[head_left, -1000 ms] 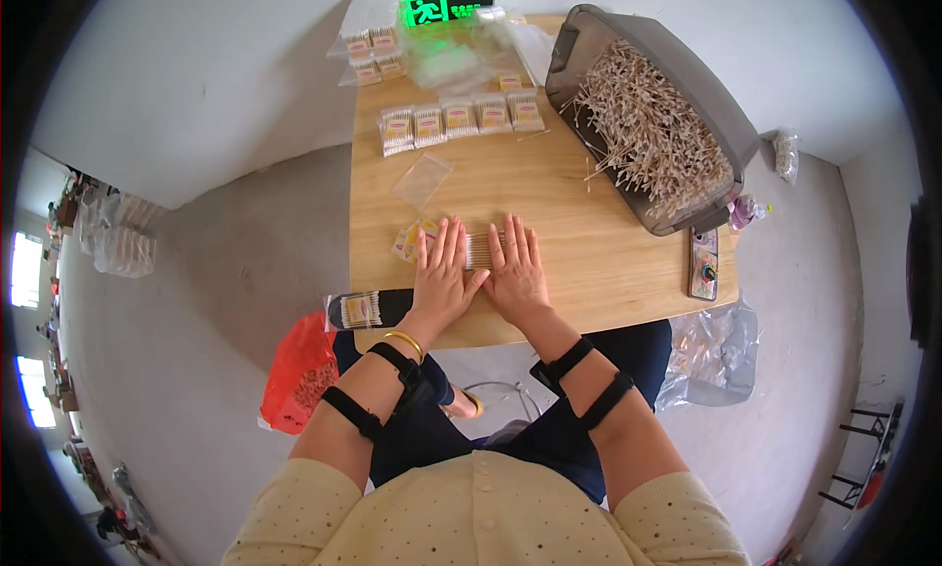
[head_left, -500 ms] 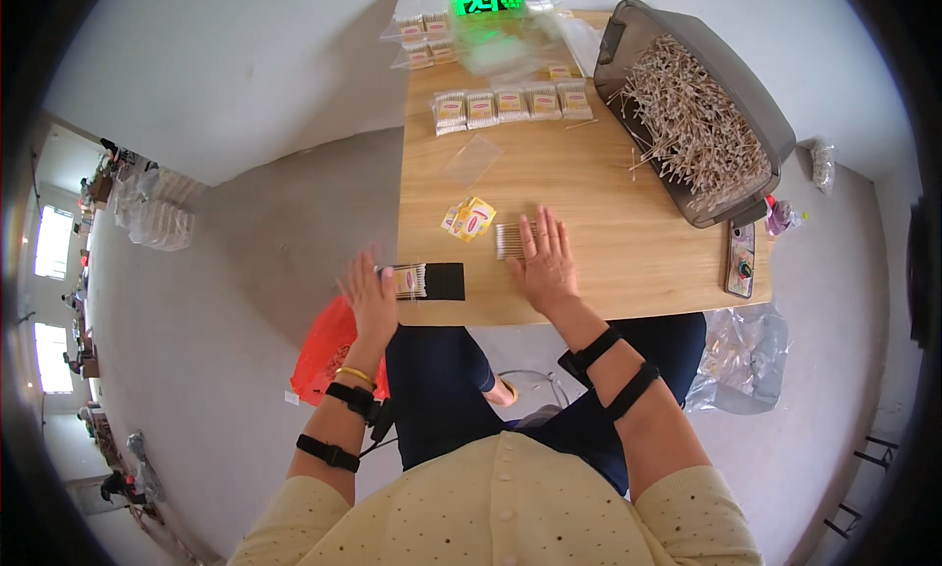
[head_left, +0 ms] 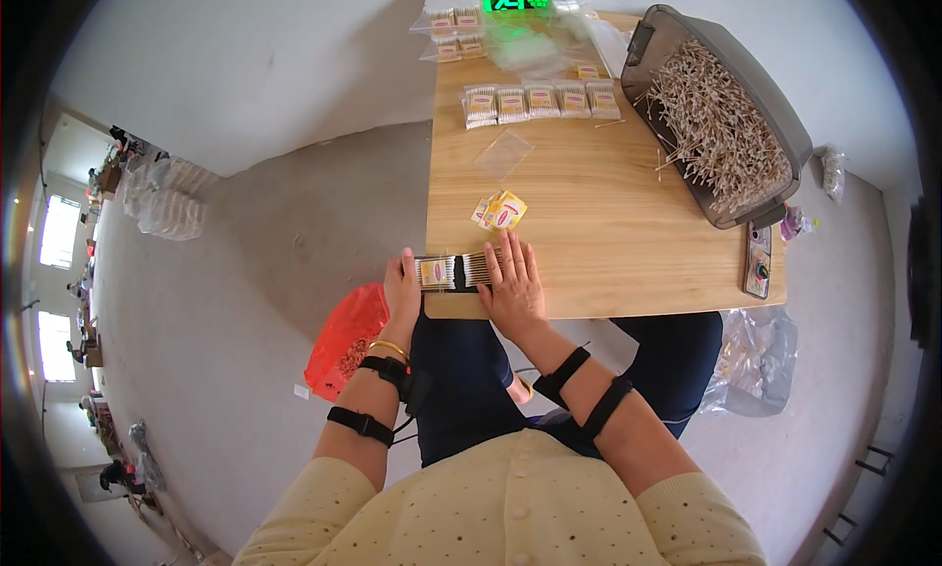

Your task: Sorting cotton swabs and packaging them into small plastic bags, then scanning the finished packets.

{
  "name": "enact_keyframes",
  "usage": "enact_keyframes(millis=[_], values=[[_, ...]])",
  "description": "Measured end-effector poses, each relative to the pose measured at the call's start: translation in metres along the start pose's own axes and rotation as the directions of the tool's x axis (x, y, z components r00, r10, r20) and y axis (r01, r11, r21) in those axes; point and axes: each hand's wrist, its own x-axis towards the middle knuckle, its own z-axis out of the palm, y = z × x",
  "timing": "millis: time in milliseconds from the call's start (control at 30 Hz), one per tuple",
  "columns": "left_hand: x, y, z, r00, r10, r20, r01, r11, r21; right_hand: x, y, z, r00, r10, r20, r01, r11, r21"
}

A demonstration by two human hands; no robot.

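Lying flat with its fingers stretched, my right hand [head_left: 512,289] covers part of a row of cotton swabs [head_left: 476,268] on a black pad [head_left: 458,274] at the table's near left edge. Left of that row, on the same pad, is a bunch of cotton swabs with a yellow-and-white card [head_left: 436,273] on top. My left hand [head_left: 401,289] stands at this bunch's left end, fingers extended against it; its thumb is hard to make out. Just beyond my right hand are several loose yellow-and-white cards [head_left: 501,211].
A grey bin [head_left: 790,134] of loose swabs stands at the back right, a phone-like object [head_left: 758,260] before it. Filled swab packs [head_left: 542,100] line up farther back, with an empty clear bag [head_left: 504,155] nearer. A red bag [head_left: 343,340] sits below the table's left edge.
My right hand has slid left, bringing its swab row onto the black pad beside the carded bunch. My left hand has come in against the bunch's end. The whole view has shifted slightly.
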Motion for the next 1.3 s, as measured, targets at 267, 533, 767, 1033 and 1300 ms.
enact_keyframes(millis=[267, 533, 767, 1033, 1300], values=[[0.003, -0.011, 0.014, 0.997, -0.073, 0.016, 0.075, 0.963, -0.259, -0.001, -0.011, 0.006, 1.000, 0.025, -0.013, -0.024, 0.999, 0.033], [0.000, 0.009, 0.012, 0.998, -0.034, -0.056, 0.027, 0.991, -0.132, -0.001, -0.009, 0.007, 0.999, 0.024, -0.027, -0.024, 1.000, 0.015], [0.010, -0.013, 0.011, 0.981, -0.145, 0.128, 0.181, 0.920, -0.347, -0.001, -0.015, 0.007, 1.000, 0.011, -0.025, -0.011, 1.000, 0.017], [0.004, -0.004, 0.015, 0.949, -0.188, 0.255, 0.305, 0.760, -0.574, 0.001, -0.035, 0.017, 1.000, 0.023, -0.003, -0.023, 1.000, 0.018], [0.007, -0.012, 0.016, 0.949, -0.194, 0.248, 0.303, 0.773, -0.558, 0.002, -0.044, 0.019, 0.999, 0.045, -0.021, -0.045, 0.999, -0.001]])
